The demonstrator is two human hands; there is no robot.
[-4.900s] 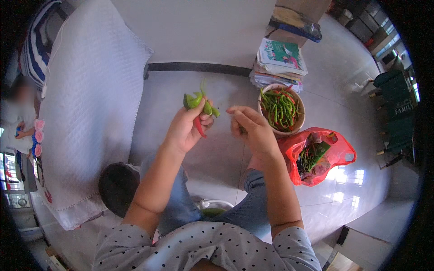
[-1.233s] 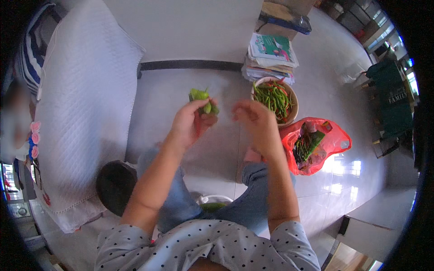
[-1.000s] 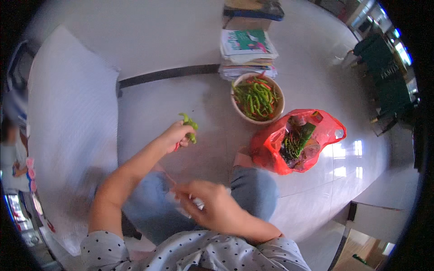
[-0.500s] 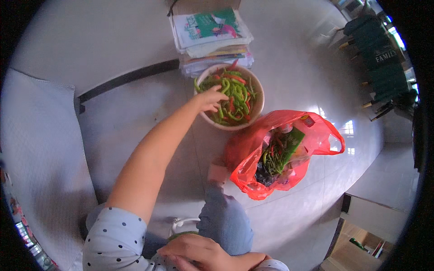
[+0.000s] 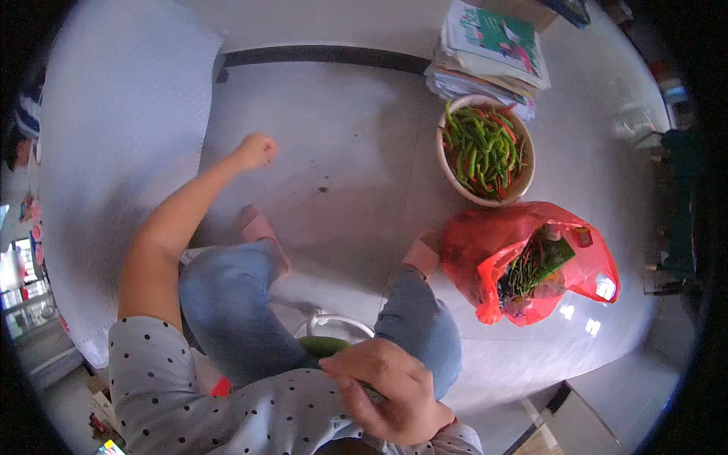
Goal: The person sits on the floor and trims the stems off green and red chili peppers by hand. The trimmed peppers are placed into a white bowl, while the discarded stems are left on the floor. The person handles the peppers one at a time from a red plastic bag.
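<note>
The long green vegetable (image 5: 324,346) lies low in the head view, at about six o'clock, between the person's knees and over a white round rim (image 5: 334,321). Its long axis runs nearly level, from nine to three o'clock, and its right end disappears under the right hand (image 5: 387,390). That hand is curled, fingers bent down onto the vegetable's end; whether it truly grips it or only rests on it cannot be told. The left hand (image 5: 256,150) is stretched out toward ten o'clock, clenched in a loose fist over the floor, with nothing visible in it.

The surface is a smooth pale grey floor (image 5: 341,152) with a dull shine and a few dark specks. A dark strip (image 5: 326,54) crosses it at twelve o'clock. A pale quilted mattress (image 5: 114,152) fills the nine o'clock side.

At one o'clock stands a round beige bowl (image 5: 485,152) heaped with slim green and a few red chillies. Just behind it, touching its far rim, is a stack of printed papers and magazines (image 5: 493,45). At three o'clock, just beside the bowl, sits an open red plastic bag (image 5: 531,262) with dark green stalks inside. Pink slippers (image 5: 258,227) show on both feet, the right one against the bag.
</note>
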